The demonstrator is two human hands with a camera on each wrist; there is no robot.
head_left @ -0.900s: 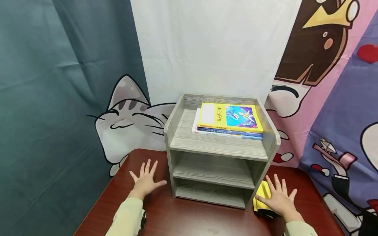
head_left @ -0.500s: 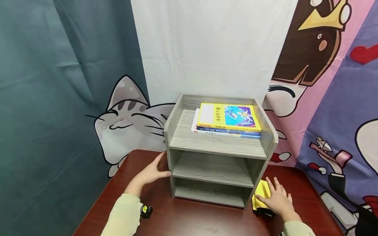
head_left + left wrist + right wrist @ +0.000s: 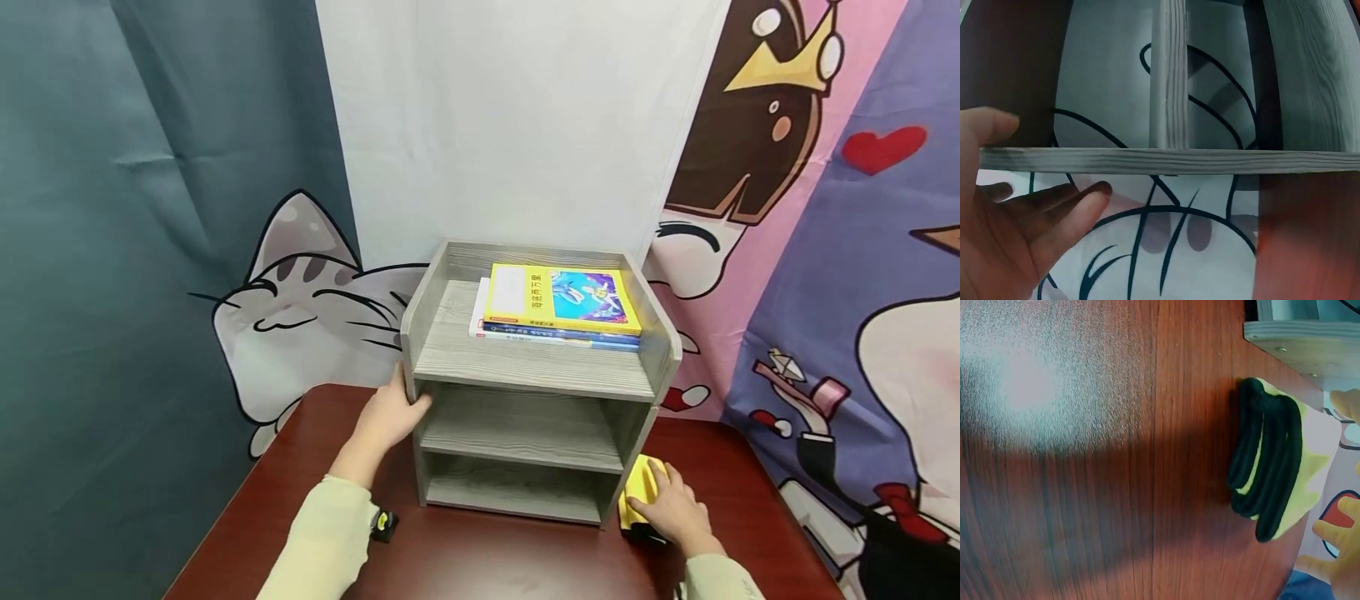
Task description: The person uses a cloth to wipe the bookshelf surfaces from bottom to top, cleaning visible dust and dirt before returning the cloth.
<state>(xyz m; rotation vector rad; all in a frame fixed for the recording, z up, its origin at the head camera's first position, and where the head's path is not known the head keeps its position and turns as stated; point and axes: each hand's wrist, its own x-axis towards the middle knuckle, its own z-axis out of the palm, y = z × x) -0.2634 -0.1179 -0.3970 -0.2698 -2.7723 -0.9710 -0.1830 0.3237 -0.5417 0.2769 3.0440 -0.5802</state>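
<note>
A grey wood-grain shelf unit (image 3: 528,377) stands on the table. My left hand (image 3: 386,415) is at its left side panel, thumb by the front edge and fingers along the outside. In the left wrist view the panel edge (image 3: 1222,162) runs between my thumb (image 3: 994,127) and fingers (image 3: 1072,215), with visible gaps on both sides. Right of the unit lies a folded yellow cloth (image 3: 640,487) with thick black edging (image 3: 1282,462). My right hand (image 3: 675,510) hovers by it, fingers spread and holding nothing; whether it touches the cloth cannot be told.
Several books are stacked on the top shelf, with a yellow book (image 3: 558,304) uppermost. The unit's two lower compartments lie below it. The dark red table (image 3: 480,558) reaches back to printed curtains (image 3: 525,125), which hang behind and at both sides.
My left hand has moved from spread fingers beside the unit to its left panel, thumb now at the front edge. My right hand has come slightly closer over the cloth. The view has shifted right.
</note>
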